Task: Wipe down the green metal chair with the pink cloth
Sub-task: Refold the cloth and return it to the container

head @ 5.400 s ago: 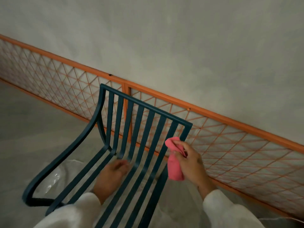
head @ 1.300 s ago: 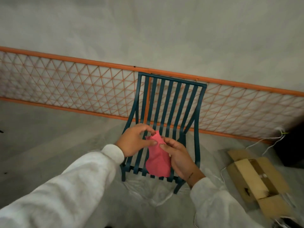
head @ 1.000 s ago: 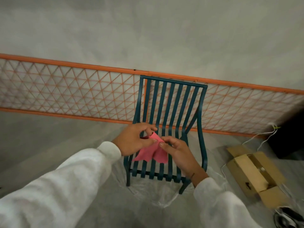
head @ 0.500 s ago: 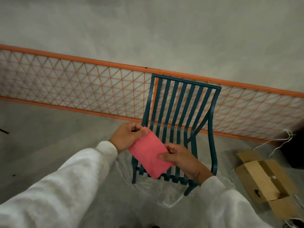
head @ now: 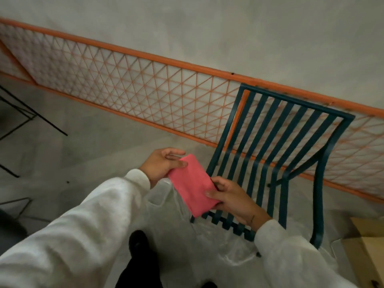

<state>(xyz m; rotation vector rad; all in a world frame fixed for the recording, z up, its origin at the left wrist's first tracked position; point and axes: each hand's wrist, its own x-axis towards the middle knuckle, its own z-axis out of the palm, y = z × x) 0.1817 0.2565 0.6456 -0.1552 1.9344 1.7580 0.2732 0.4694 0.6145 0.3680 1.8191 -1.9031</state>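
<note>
The pink cloth (head: 193,183) probably hides one corner of the green chair (head: 297,102).

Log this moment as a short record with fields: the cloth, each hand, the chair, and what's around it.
cloth: pink cloth, folded flat, held between both hands in front of the chair
left hand: left hand pinches its upper end
right hand: right hand pinches its lower side
chair: green metal chair, upright on a clear plastic sheet
behind: orange lattice panel along the wall
nearby: cardboard box, floor, right
</note>
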